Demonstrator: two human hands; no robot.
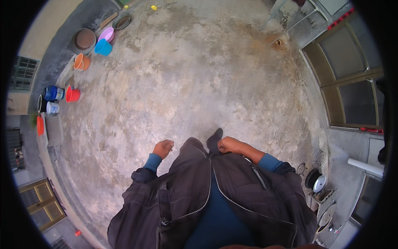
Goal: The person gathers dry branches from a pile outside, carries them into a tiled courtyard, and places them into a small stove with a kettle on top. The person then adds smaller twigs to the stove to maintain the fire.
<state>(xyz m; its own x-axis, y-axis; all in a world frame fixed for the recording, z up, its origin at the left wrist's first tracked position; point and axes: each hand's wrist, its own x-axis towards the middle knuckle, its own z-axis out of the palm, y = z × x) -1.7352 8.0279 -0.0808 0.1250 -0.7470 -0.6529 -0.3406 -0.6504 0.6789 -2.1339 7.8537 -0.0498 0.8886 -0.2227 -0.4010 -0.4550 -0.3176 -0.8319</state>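
The person stands on a concrete floor (199, 74), left hand (163, 148) and right hand (227, 145) held apart before the open jacket (186, 182), a shoe (216, 135) between them. Buckets (73, 94) and basins (103, 47) line the wall far to the left. Sliding doors (348, 79) stand right; metal lids (319, 183) lie near the right elbow.

This is an outdoor courtyard of a home, paved in stained, weathered concrete (199, 83). Along the left edge of the frame, plastic buckets and tubs stand against a low wall: a red bucket (73, 94), an orange one (81, 62), a light-blue tub (103, 47) and a pink basin (107, 34). At the right, brown-framed glazed doors (352, 83) close the yard. A floor drain (278, 42) sits at the upper right, and metal pot lids (319, 183) rest at the lower right.
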